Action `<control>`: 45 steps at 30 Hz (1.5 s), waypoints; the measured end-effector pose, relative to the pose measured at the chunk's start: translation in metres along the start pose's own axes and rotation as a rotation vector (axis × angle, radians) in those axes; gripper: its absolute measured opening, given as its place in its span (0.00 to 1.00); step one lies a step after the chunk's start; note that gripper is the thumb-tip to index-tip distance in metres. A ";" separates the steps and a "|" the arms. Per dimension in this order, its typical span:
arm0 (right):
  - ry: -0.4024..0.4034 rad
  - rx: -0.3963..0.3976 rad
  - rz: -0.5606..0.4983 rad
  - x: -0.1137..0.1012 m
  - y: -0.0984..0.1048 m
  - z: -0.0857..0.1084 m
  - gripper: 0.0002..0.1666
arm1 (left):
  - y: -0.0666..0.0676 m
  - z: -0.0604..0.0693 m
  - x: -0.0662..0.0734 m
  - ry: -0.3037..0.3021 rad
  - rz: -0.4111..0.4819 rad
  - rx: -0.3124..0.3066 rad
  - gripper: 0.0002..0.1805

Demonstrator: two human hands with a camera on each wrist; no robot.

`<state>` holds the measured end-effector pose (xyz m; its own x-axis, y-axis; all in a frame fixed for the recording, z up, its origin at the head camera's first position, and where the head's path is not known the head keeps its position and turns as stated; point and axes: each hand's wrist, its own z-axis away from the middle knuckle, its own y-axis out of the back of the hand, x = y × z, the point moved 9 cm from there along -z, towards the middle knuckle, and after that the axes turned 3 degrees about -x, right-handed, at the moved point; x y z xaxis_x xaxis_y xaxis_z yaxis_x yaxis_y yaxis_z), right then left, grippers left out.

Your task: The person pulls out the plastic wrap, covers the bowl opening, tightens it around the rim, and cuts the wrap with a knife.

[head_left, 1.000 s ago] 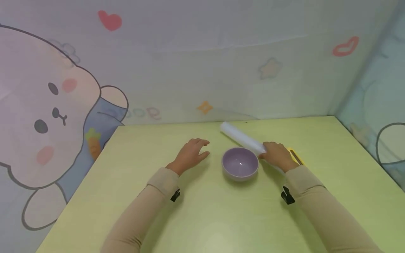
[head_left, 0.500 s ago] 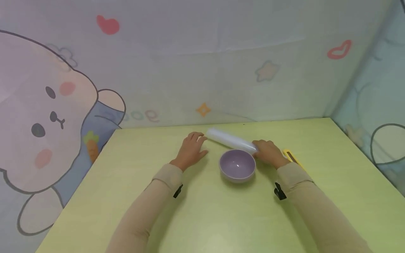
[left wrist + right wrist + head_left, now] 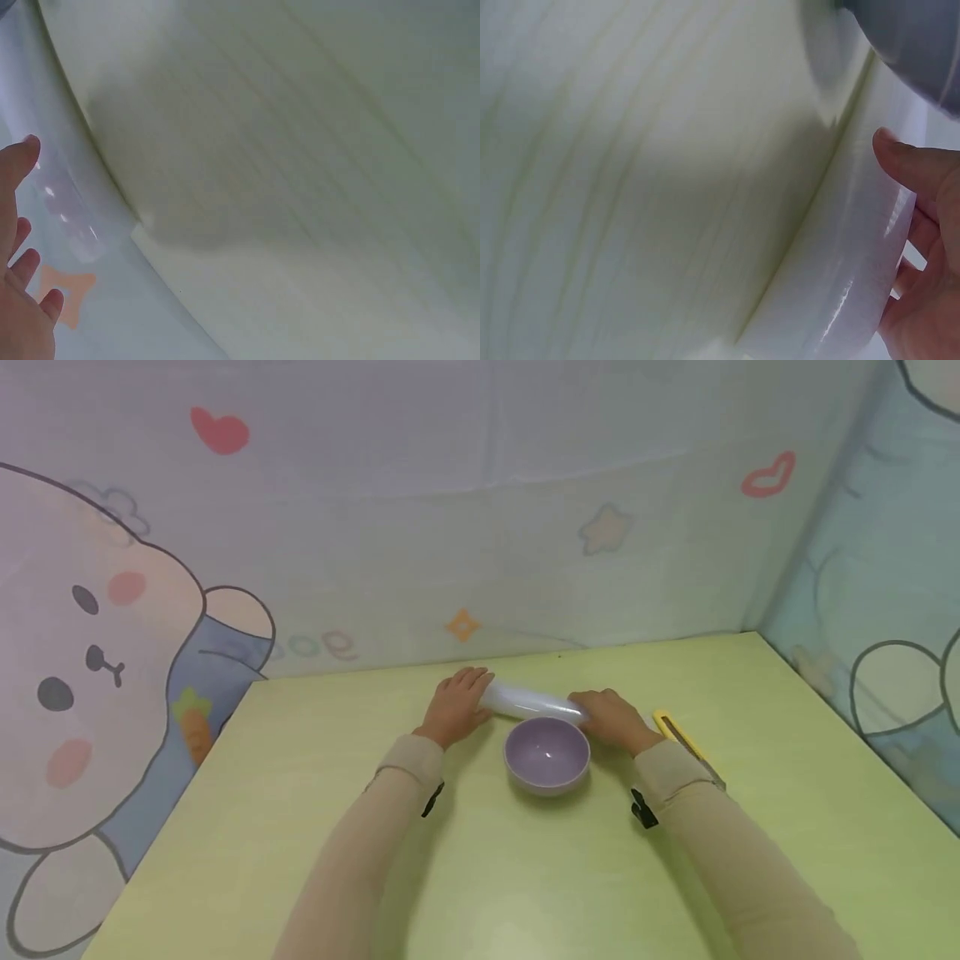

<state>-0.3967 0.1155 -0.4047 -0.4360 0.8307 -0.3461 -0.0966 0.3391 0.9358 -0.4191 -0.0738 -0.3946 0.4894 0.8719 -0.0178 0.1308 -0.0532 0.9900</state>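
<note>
A whitish, glossy roll of plastic film [image 3: 528, 702] lies along the table behind a lilac bowl [image 3: 547, 758]. My right hand [image 3: 611, 720] holds its right end, thumb on the near side and fingers on the far side, as the right wrist view shows on the film roll [image 3: 832, 262]. At the opposite end is my left hand [image 3: 455, 706], its fingers spread and only slightly bent. In the left wrist view the left thumb and fingers [image 3: 30, 266] lie beside the roll [image 3: 64, 150]; whether they touch it I cannot tell.
A yellow utility knife [image 3: 686, 747] lies right of the right hand. The pale yellow-green table [image 3: 510, 877] meets a printed cloth wall [image 3: 375, 568] at its back edge. Another cloth wall [image 3: 885, 568] stands at the right.
The roll has shifted left and turned from slanting to nearly crosswise behind the bowl, with the right hand on it. My left hand has moved forward to its left end.
</note>
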 end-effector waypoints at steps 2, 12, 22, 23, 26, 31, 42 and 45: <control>0.030 0.008 -0.004 -0.006 0.000 0.000 0.08 | -0.004 -0.001 0.000 0.010 0.004 -0.021 0.35; 0.024 0.026 0.045 -0.009 -0.003 -0.002 0.24 | -0.002 -0.003 -0.002 0.009 -0.028 0.011 0.27; -0.042 0.053 0.264 0.014 0.015 0.030 0.32 | 0.004 0.001 -0.002 0.029 0.003 0.049 0.25; -0.046 0.058 0.279 0.016 0.017 0.031 0.29 | 0.004 0.002 -0.002 0.032 0.004 0.057 0.25; -0.045 0.078 0.320 0.017 0.022 0.032 0.24 | 0.007 0.005 -0.001 0.039 -0.005 0.090 0.24; -0.050 0.103 0.371 0.017 0.025 0.023 0.23 | 0.009 0.013 0.001 0.059 -0.049 0.127 0.23; -0.066 0.135 0.410 0.017 0.025 0.012 0.26 | 0.014 0.027 0.006 0.057 -0.021 0.186 0.21; -0.074 0.145 0.401 0.019 0.023 0.012 0.26 | 0.014 0.029 0.005 0.049 0.037 0.173 0.19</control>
<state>-0.3967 0.1444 -0.3910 -0.3473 0.9371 0.0338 0.1960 0.0373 0.9799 -0.3904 -0.0845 -0.3846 0.4550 0.8901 0.0287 0.2625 -0.1648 0.9508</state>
